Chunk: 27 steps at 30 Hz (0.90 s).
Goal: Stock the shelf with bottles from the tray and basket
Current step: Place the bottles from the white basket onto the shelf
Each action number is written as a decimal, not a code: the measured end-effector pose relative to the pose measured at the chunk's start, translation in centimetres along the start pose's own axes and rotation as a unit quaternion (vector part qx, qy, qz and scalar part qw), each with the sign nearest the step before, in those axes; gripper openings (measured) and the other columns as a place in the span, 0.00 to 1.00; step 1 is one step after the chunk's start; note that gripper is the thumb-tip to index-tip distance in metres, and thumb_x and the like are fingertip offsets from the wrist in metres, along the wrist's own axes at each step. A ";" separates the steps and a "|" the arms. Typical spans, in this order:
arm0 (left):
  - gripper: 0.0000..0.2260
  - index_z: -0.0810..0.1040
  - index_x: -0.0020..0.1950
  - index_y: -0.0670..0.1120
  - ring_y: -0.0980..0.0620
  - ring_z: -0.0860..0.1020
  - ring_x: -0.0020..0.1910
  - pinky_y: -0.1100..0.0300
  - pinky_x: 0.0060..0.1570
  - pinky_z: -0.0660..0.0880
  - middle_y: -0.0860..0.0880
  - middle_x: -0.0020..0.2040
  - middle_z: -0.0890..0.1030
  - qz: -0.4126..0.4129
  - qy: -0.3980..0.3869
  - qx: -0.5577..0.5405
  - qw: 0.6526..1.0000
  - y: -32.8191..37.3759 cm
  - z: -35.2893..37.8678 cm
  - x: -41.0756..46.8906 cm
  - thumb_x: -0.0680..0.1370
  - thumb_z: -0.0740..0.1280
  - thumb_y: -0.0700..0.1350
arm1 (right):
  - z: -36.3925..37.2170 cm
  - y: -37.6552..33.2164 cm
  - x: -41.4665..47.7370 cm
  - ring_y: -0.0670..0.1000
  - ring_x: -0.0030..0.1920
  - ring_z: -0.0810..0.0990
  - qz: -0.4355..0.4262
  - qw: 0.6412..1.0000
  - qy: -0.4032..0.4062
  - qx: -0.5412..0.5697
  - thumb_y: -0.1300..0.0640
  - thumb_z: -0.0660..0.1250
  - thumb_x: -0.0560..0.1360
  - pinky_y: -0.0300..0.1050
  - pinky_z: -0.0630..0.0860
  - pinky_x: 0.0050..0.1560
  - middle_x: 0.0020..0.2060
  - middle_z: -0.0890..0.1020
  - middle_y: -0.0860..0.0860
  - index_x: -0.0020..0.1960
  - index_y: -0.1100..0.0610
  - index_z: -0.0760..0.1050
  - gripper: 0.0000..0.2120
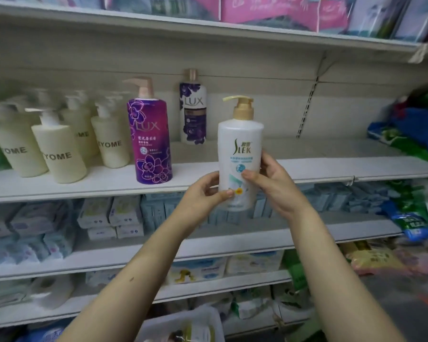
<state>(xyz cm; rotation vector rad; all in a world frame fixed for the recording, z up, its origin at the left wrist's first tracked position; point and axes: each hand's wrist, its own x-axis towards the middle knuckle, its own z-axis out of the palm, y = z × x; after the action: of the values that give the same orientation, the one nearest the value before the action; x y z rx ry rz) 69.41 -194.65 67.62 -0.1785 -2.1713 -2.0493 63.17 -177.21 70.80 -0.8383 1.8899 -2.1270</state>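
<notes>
White pump bottle (240,154) upright — gripped between left hand (203,196) and right hand (272,183).

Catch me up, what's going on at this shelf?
A person holds a white SLEK pump bottle upright, the left hand and right hand gripping its lower half, in front of the shelf, not yet set down. The shelf carries a purple LUX bottle, a slimmer LUX bottle behind it and cream pump bottles to the left.
</notes>
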 end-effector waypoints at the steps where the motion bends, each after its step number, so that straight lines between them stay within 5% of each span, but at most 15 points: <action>1: 0.21 0.73 0.69 0.46 0.55 0.80 0.58 0.62 0.54 0.78 0.51 0.60 0.81 0.012 0.001 0.005 1.000 0.3 0.2 1.2 0.76 0.71 0.41 | -0.8 -0.2 1.1 0.52 0.61 0.80 -0.005 1.000 -0.008 -0.008 0.61 0.71 0.69 0.47 0.78 0.56 0.59 0.82 0.50 0.70 0.54 0.69 0.30; 8: 0.22 0.70 0.71 0.47 0.60 0.79 0.59 0.66 0.55 0.76 0.52 0.63 0.80 0.016 0.007 0.038 0.999 0.2 1.2 8.7 0.78 0.68 0.39 | -5.6 1.4 8.2 0.51 0.64 0.78 0.016 1.000 -0.021 0.011 0.60 0.73 0.67 0.49 0.76 0.62 0.63 0.80 0.51 0.75 0.54 0.63 0.39; 12: 0.21 0.71 0.70 0.44 0.60 0.78 0.60 0.65 0.60 0.75 0.52 0.63 0.79 0.000 0.015 0.055 0.998 -1.1 1.3 12.0 0.78 0.67 0.38 | -7.3 3.3 11.0 0.51 0.64 0.78 0.029 0.999 -0.028 0.017 0.61 0.72 0.68 0.46 0.77 0.59 0.63 0.80 0.50 0.74 0.52 0.64 0.37; 18: 0.17 0.71 0.68 0.44 0.56 0.79 0.59 0.68 0.54 0.75 0.49 0.62 0.79 -0.016 0.054 0.106 0.993 -2.1 1.1 15.9 0.79 0.67 0.41 | -8.7 4.5 14.9 0.49 0.61 0.80 0.022 0.999 -0.038 -0.017 0.62 0.70 0.71 0.42 0.77 0.56 0.60 0.81 0.49 0.72 0.54 0.65 0.32; 21: 0.18 0.70 0.69 0.46 0.61 0.78 0.57 0.72 0.52 0.74 0.52 0.60 0.79 -0.010 0.071 0.113 0.991 -2.5 1.3 17.1 0.80 0.65 0.41 | -9.0 5.0 16.5 0.49 0.63 0.78 0.012 0.999 -0.034 -0.038 0.65 0.69 0.73 0.42 0.76 0.58 0.64 0.79 0.50 0.74 0.54 0.63 0.32; 27: 0.19 0.71 0.71 0.47 0.55 0.78 0.60 0.63 0.60 0.73 0.52 0.63 0.80 -0.012 0.138 0.191 0.972 -3.8 1.2 18.2 0.80 0.63 0.40 | -9.0 5.9 18.1 0.49 0.64 0.78 0.003 0.999 -0.035 -0.021 0.65 0.68 0.75 0.44 0.77 0.60 0.64 0.79 0.48 0.73 0.51 0.64 0.30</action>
<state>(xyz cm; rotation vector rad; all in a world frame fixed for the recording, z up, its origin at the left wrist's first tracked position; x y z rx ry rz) 50.74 -193.93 67.27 0.1680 -2.3340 -1.5136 42.21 -179.29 70.09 -0.9026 1.9054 -2.0350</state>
